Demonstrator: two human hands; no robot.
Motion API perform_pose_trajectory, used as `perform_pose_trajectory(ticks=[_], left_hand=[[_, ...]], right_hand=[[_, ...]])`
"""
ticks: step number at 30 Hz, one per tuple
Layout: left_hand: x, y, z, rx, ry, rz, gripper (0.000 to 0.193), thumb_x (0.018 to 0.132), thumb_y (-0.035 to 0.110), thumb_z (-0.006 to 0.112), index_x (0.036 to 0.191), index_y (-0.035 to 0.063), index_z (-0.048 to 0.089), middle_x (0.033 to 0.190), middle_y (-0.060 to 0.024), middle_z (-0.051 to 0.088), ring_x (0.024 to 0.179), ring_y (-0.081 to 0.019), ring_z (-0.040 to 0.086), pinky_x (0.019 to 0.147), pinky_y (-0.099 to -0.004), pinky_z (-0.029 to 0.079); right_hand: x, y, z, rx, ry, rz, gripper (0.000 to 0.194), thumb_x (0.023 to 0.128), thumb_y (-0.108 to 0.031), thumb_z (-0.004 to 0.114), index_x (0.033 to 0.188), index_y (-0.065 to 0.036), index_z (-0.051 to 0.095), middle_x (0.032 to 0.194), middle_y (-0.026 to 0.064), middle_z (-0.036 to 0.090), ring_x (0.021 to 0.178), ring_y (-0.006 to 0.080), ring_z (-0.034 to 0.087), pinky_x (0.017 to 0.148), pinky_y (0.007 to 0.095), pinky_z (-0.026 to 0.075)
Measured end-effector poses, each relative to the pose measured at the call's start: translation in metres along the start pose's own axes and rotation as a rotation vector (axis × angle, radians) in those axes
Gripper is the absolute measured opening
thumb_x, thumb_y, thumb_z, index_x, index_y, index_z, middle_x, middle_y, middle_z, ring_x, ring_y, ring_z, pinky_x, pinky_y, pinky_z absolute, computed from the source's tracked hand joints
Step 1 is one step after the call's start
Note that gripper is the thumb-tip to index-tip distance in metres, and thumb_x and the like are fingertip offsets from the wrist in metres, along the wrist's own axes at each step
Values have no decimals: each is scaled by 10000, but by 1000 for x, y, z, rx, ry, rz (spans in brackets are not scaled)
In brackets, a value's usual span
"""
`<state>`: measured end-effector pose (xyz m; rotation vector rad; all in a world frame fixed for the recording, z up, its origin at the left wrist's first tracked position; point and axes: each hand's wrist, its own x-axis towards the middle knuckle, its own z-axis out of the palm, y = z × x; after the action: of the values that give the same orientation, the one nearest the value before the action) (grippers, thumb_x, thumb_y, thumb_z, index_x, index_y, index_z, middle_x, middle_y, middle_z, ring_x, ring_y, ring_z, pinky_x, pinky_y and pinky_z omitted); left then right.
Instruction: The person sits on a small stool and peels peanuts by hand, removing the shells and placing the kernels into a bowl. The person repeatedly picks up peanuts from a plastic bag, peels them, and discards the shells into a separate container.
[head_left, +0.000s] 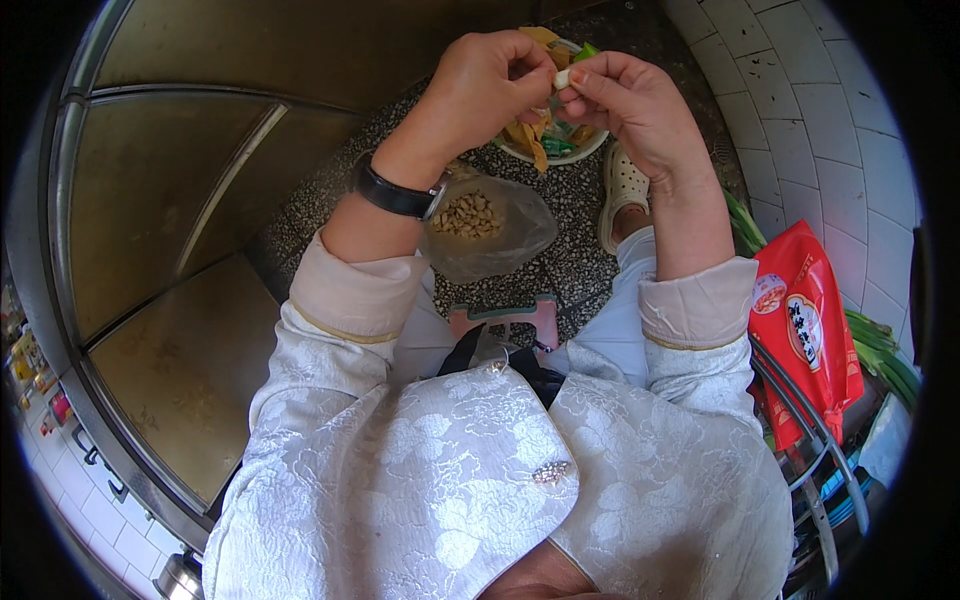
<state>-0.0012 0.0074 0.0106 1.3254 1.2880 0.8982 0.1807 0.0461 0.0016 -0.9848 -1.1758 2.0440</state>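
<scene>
Over a waste bin, my left hand (487, 90) and my right hand (634, 105) meet fingertip to fingertip. Between them is a small white piece that looks like a peeled garlic clove (562, 79). My right thumb and forefinger pinch it, and the left fingertips press on its other end. Below, the round white-rimmed bin (583, 156) holds brown scraps, green wrappers and clear plastic, partly hidden by my hands. A clear plastic bag (517, 232) lies spread on the speckled floor, with many small tan pieces, apparently unpeeled cloves (469, 215), in it.
Metal cabinet panels (180, 165) rise on the left. On the right, a red printed package (802, 330) and green onions (885, 360) sit by a metal-tube rack (806, 420), beside a white tiled wall (817, 112). A pink plastic stool (544, 322) shows between my legs.
</scene>
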Motion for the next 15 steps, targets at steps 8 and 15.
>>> perform_pose_trajectory(ticks=[8, 15], left_hand=[[0, 2, 0, -89, 3, -5, 142, 858, 117, 559, 894, -19, 577, 764, -59, 624, 666, -99, 610, 588, -213, 518], [2, -1, 0, 39, -9, 1, 153, 828, 130, 597, 883, -12, 578, 754, -41, 609, 674, -90, 600, 579, -211, 511]], right_hand=[[0, 0, -1, 29, 2, -13, 165, 825, -109, 612, 914, 24, 570, 813, 82, 632, 689, 109, 615, 653, 231, 529], [1, 2, 1, -127, 50, -122, 137, 823, -84, 611, 901, 27, 593, 803, 70, 632, 694, 99, 606, 646, 206, 503]])
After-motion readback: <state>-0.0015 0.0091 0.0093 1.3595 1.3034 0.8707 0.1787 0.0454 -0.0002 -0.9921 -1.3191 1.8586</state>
